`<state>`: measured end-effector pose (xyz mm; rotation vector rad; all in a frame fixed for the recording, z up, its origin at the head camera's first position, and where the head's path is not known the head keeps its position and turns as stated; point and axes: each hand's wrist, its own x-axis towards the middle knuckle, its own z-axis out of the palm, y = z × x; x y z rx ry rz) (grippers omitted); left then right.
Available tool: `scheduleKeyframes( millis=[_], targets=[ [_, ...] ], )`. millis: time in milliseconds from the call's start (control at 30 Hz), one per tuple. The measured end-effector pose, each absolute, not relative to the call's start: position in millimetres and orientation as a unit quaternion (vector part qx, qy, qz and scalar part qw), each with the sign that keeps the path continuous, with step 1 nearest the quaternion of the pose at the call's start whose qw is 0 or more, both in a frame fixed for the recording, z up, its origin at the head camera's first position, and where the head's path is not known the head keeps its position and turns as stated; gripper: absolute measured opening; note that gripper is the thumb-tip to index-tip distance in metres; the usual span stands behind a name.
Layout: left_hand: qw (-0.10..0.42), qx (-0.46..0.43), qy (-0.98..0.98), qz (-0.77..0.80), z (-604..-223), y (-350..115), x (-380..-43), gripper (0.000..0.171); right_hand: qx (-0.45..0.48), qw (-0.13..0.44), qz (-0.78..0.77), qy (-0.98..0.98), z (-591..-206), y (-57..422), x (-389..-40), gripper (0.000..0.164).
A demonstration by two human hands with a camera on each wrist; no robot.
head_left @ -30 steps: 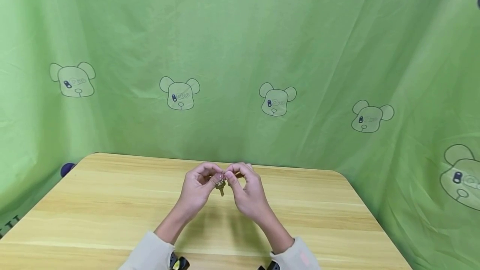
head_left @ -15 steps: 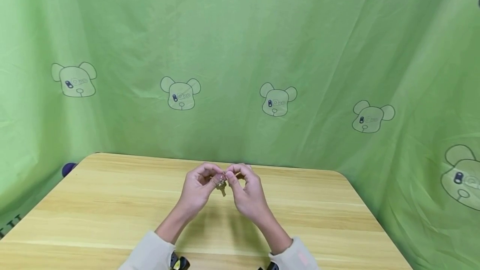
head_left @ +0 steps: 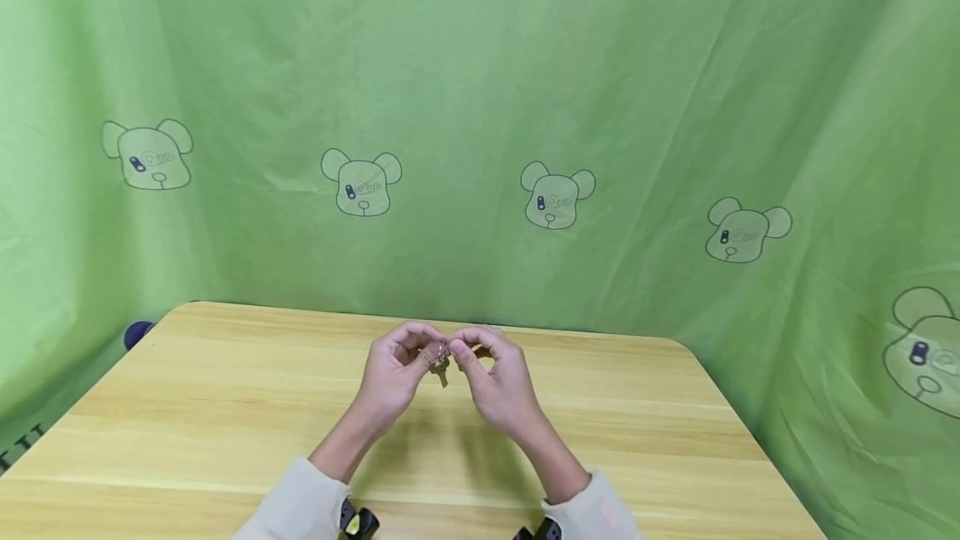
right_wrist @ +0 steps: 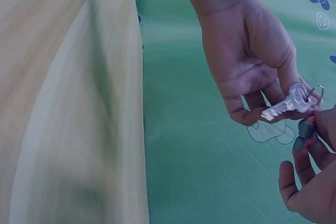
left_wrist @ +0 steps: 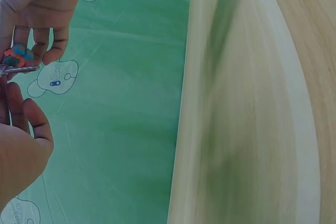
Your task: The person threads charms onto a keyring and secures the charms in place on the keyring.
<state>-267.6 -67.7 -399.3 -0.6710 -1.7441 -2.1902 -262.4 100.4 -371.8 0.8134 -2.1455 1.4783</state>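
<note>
Both hands meet above the middle of the wooden table (head_left: 225, 407). My left hand (head_left: 430, 355) pinches the head of a small silver key (right_wrist: 282, 106), whose blade hangs down and also shows as the key (head_left: 442, 373) in the head view. A thin metal ring (right_wrist: 316, 91) runs through the key's head. My right hand (head_left: 460, 355) pinches that ring, and a red and blue charm (right_wrist: 303, 132) hangs by its fingers. In the left wrist view the charm (left_wrist: 16, 56) sits just above the key (left_wrist: 20, 69), between the two hands. Both sleeves are light grey.
A green cloth (head_left: 480, 123) printed with bear faces hangs behind the table and round both sides. The table's far edge (head_left: 420, 317) lies just beyond the hands. Dark wrist-camera mounts (head_left: 358, 522) show at the cuffs.
The hands stay together on the key and ring with only small finger movements. The whole view has shifted slightly.
</note>
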Motion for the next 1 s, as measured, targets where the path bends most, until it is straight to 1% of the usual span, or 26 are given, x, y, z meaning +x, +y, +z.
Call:
scheduleKeyframes(
  millis=[67,267,367,533,733,833,1000],
  targets=[
    [0.131,-0.231,-0.600,-0.755,-399.4,-68.0,-267.5,0.016,0.297,0.212,0.515,-0.776,-370.8,101.6,-262.7,0.008],
    [0.127,-0.218,-0.603,-0.757,-400.3,-68.3,-268.0,0.016,0.339,0.273,0.420,-0.797,-372.5,103.9,-266.0,0.004],
    [0.127,-0.213,-0.607,-0.755,-401.5,-68.4,-268.9,0.016,0.347,0.289,0.393,-0.801,-373.4,103.9,-266.3,0.003],
    [0.127,-0.216,-0.611,-0.751,-402.6,-68.0,-269.7,0.016,0.330,0.283,0.416,-0.799,-373.8,102.5,-264.8,0.005],
    [0.126,-0.225,-0.608,-0.751,-402.5,-68.0,-269.7,0.016,0.298,0.254,0.463,-0.795,-371.6,100.2,-261.5,0.006],
    [0.126,-0.229,-0.605,-0.752,-403.1,-68.1,-270.1,0.016,0.286,0.246,0.465,-0.801,-369.5,99.6,-259.2,0.006],
    [0.127,-0.234,-0.606,-0.750,-404.6,-68.2,-271.0,0.015,0.280,0.247,0.450,-0.811,-366.5,99.1,-256.2,0.005]
  ],
)
